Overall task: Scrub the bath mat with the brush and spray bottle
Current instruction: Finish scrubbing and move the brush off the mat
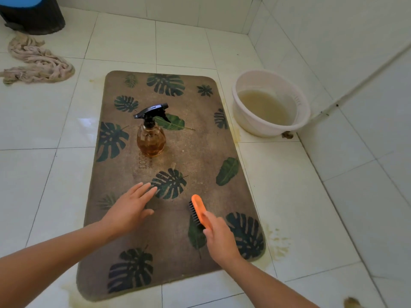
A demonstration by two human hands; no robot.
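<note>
Brown leaf-print bath mat (200,152) lies flat on white floor tiles (300,196), frame centre. An amber spray bottle (151,134) with a black trigger stands upright on its middle. Right hand (220,238), at the mat's 5 o'clock, fingers curled round an orange brush (199,210), black bristles facing 9 o'clock; left hand (129,210) at 7 o'clock, fingers straight and spread flat over the mat. Off the mat: white basin (249,123) of murky water at 2 o'clock, crumpled rag (37,61) at 10 o'clock, dark bin (33,16) at 11.
</note>
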